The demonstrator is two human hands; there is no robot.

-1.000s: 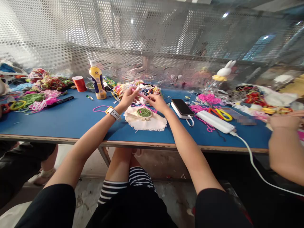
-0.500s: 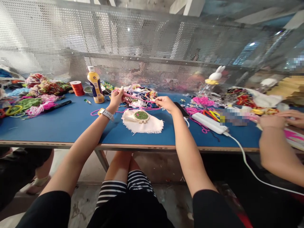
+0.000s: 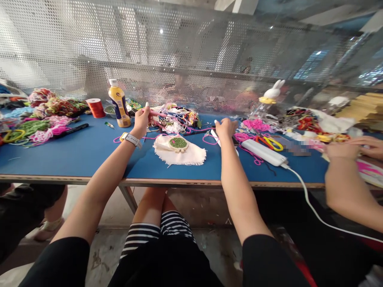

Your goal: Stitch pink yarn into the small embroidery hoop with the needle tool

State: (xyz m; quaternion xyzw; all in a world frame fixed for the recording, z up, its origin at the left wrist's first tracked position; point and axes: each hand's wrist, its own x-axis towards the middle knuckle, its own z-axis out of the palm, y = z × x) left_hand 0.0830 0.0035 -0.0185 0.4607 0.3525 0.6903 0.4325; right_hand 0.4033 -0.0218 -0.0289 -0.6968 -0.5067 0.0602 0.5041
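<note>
My left hand [image 3: 141,121] is closed around a pink pen-like tool [image 3: 157,113] that points right, toward a tangled heap of threads. My right hand [image 3: 226,128] is curled above a phone [image 3: 216,136], with pink yarn [image 3: 203,130] running up to its fingertips; the exact grip is partly hidden. Between the hands a cream cloth [image 3: 191,156] with frayed edges lies flat. In it sits a small round hoop [image 3: 180,150], filled with green stitching [image 3: 178,143] and a little pink.
Behind stand a yellow bottle [image 3: 120,105] and a red thread spool [image 3: 95,108]. Yarn piles [image 3: 38,129] lie at left. To the right are a white power bank [image 3: 263,152] with a cable, scissors [image 3: 273,143], a rabbit-topped bottle [image 3: 271,95] and another person's hand [image 3: 342,150].
My right hand has moved right, from beside the thread heap to over the phone, and the yarn follows it. My left hand has shifted slightly left, still holding the pink tool.
</note>
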